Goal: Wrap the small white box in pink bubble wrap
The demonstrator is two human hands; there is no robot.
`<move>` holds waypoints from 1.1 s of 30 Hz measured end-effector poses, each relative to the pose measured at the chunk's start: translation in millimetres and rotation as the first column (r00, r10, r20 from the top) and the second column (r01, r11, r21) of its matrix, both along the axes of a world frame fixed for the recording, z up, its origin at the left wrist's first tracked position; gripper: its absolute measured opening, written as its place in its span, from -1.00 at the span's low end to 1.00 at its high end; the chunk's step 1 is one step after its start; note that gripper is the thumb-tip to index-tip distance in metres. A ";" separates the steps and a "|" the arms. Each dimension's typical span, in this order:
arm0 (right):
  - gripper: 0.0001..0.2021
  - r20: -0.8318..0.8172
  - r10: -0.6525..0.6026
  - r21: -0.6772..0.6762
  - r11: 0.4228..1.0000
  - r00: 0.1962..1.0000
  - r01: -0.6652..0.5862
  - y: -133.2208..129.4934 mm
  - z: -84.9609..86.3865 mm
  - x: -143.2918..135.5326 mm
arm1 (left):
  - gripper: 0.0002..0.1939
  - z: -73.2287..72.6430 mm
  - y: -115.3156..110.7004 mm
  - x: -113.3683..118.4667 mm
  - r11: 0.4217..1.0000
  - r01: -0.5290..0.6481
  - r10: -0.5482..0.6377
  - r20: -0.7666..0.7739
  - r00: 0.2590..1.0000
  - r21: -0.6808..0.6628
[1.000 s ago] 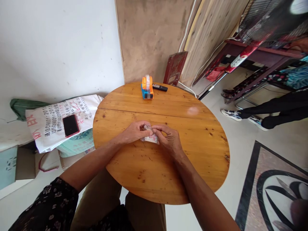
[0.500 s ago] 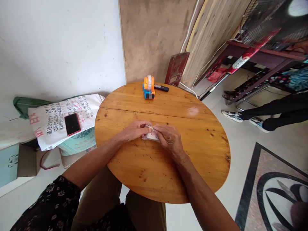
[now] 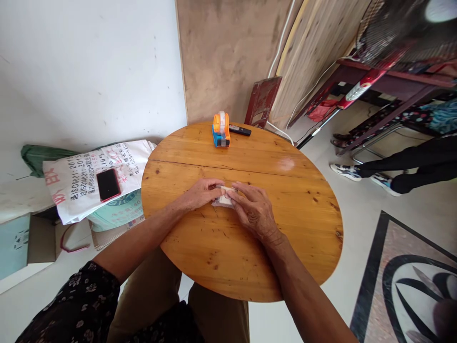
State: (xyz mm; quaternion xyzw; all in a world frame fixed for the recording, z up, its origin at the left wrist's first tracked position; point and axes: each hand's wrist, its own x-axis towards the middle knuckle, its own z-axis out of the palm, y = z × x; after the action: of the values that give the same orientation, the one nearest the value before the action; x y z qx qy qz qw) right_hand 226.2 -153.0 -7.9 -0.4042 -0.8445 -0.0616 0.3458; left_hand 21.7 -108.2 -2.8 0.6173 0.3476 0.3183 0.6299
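On the round wooden table (image 3: 250, 267) in front of me lies a small white packet (image 3: 224, 200) in clear plastic wrap. Its left side is pinched by my left hand (image 3: 205, 194), thumb on top and fingers curled behind. From the right, my right hand (image 3: 255, 209) grips the packet's upper right edge with the thumb, its forefinger raised a little above. My fingers cover part of the packet, and its markings are too small to read.
Toward the table's far edge stand an orange and blue tape dispenser (image 3: 221, 131) and a black remote (image 3: 240, 130). A phone (image 3: 108, 185) lies on white sacks (image 3: 71, 164) at left. Behind are a red chair (image 3: 262, 102), a fan (image 3: 400, 43) and another person's legs (image 3: 403, 162).
My right hand has shifted slightly right and its fingers have loosened and spread, showing more of the packet's white top. My left hand keeps its pinch in nearly the same place.
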 end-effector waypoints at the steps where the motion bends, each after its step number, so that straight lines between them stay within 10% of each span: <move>1: -0.76 -0.023 0.000 -0.014 1.000 1.000 0.000 0.1 -0.5 0.1 | -0.65 -0.2 0.0 0.0 1.000 -0.006 0.006 -0.003 1.000 0.002; 10: -0.79 -0.448 -0.106 -0.266 0.964 0.888 -0.019 1.7 8.7 10.7 | -0.40 -8.4 6.0 1.9 0.990 -0.095 0.095 -0.005 0.995 -0.101; 18: -0.37 -0.344 -0.087 -0.476 0.874 0.935 -0.094 9.2 -3.3 7.1 | -0.43 -5.8 5.4 1.6 0.992 -0.103 0.102 -0.011 0.995 -0.078; 33: -0.49 -0.277 -0.072 -0.460 0.885 0.958 -0.066 15.5 -10.7 7.5 | -0.52 -7.5 7.4 5.1 0.980 -0.182 0.184 0.021 0.983 -0.075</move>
State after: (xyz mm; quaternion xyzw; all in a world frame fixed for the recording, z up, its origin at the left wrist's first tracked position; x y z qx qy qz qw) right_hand 233.6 -137.5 -18.6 -0.4811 -0.7749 0.2010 0.3573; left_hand 26.8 -100.8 -10.3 0.5549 0.4054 0.3709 0.6246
